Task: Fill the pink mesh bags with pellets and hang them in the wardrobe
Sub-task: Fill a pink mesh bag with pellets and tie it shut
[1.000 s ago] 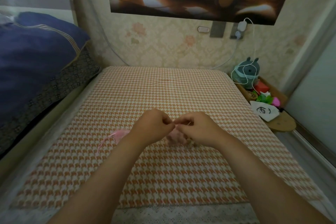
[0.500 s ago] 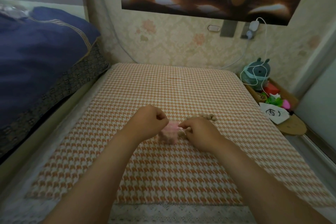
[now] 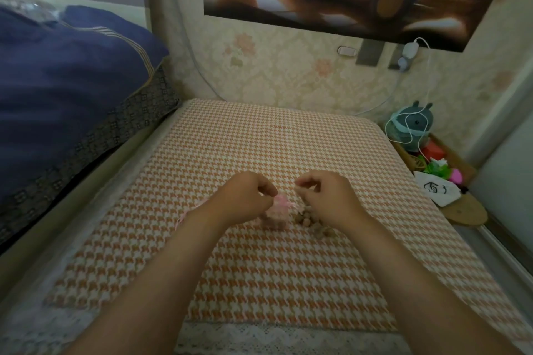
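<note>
Both hands hover above the middle of the cloth-covered desk point(image 3: 259, 282). The left grip point(image 3: 248, 196) curls onto the gathered top of the pink mesh bag point(image 3: 277, 212), which sits on the desk between the hands. The right grip point(image 3: 326, 199) is curled, thumb meeting forefinger; whether it pinches anything cannot be told. Brown pellets point(image 3: 310, 220) lie loose beneath it. A toy point(image 3: 412, 130) stands beyond the far right corner.

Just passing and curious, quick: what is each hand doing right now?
Left hand: fingers curled, pinching the top of the pink bag.
Right hand: fingers curled; whether they hold anything cannot be told.
</note>
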{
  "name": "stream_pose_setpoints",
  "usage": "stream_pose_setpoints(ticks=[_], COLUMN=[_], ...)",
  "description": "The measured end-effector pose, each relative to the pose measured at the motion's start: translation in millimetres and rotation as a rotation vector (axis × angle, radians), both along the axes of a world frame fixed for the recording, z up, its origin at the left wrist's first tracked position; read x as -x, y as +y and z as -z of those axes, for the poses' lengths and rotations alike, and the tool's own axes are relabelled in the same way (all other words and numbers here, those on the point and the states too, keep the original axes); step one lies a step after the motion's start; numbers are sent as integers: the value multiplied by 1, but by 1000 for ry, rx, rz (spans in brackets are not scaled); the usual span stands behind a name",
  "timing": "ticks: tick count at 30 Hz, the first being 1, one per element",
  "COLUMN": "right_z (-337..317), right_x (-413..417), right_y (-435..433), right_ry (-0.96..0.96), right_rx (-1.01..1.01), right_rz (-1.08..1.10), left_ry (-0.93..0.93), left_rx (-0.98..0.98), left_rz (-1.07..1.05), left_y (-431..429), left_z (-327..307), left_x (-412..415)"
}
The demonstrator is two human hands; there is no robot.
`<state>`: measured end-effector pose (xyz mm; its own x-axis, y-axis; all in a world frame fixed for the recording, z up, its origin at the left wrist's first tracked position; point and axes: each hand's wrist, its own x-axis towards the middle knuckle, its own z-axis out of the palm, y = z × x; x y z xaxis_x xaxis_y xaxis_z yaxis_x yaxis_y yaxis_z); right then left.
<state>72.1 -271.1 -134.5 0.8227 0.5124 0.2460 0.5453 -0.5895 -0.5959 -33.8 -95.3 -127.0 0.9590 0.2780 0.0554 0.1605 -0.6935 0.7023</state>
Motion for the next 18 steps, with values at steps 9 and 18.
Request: stream_pose_setpoints(ticks=[9,18], right_z=[-16,-8], right_x=[31,17], right_y=[1,-1], right_ry=[-99,-133], right_rx=[-43,59], right_rz=[-228,-215], left_ry=[-38,8], left_rx=[33,-25], left_rz=[65,66], left_y=[-14,-16], left_z=[1,3], left_x=[-2,-1])
